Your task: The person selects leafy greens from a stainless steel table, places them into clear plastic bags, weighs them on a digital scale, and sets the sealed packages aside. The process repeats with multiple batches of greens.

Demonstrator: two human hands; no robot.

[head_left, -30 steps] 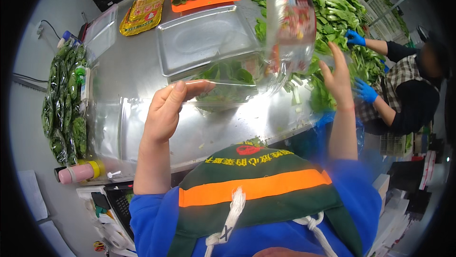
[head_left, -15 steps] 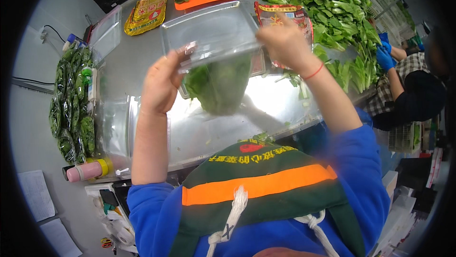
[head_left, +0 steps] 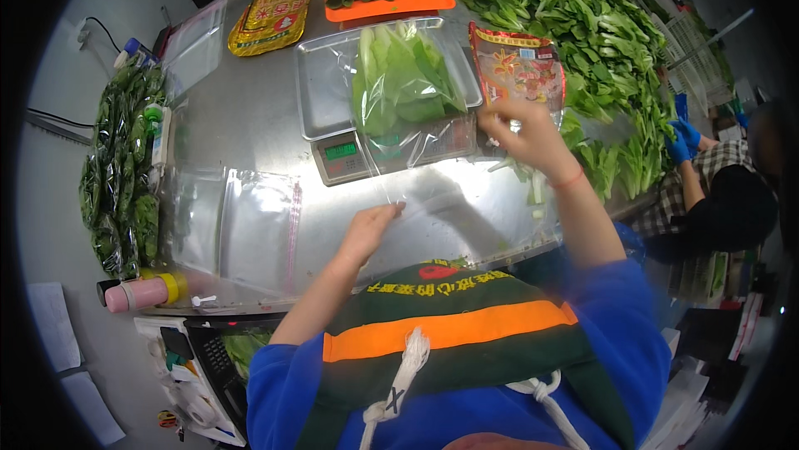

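Note:
A clear plastic bag of leafy green vegetables (head_left: 404, 84) lies on a shallow clear tray (head_left: 323, 104), its stems pointing away from me. The tray rests on a digital scale (head_left: 341, 159) with a lit green display. Near the front of the scale, my left hand (head_left: 370, 229) has its fingertips pinched on the loose near edge of the bag. My right hand (head_left: 523, 135) is closed at the bag's right side, beside the tray's right corner; its fingers seem to grip the bag's edge there, partly hidden.
Loose greens (head_left: 574, 42) are heaped at the right, where a co-worker's blue gloves (head_left: 684, 138) handle them. An orange tray (head_left: 387, 7) of leaves stands behind. Bagged greens (head_left: 121, 167) line the left edge. Flat clear bags (head_left: 258, 229) and a pink bottle (head_left: 141, 294) lie near left.
The bag of greens, earlier hanging below the raised tray, now lies on it, and the scale shows. My left hand moved down and right to the bag's edge; my right hand came lower.

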